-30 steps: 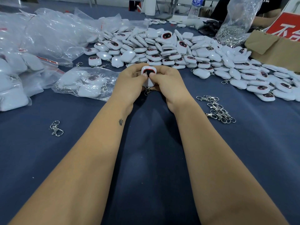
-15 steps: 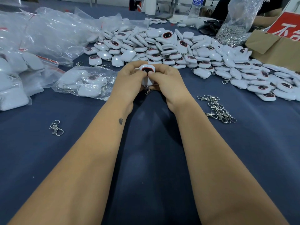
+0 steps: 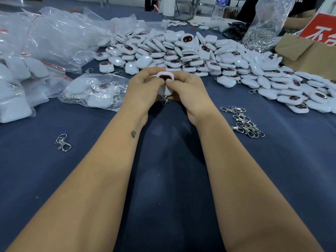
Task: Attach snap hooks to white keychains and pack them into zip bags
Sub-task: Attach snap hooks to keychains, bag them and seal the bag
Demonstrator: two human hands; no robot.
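Holding white keychain | both grips pinching it | red sign reads 不

red sign with white character 不, partly cut off

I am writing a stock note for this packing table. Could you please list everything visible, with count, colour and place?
held keychain: one, white with dark red-rimmed face, between both hands at centre
keychain pile: many, white, far side of table
snap hook heap: several, silver, right of the arms
single snap hook: one, silver, left of the arms
filled zip bag: one, clear, left of the hands
other plastic bags: several, clear, far left
bag of hooks: one, clear, far right
cardboard box: one, brown, far right
table: dark blue cloth
left hand: grips the held keychain
right hand: grips the held keychain
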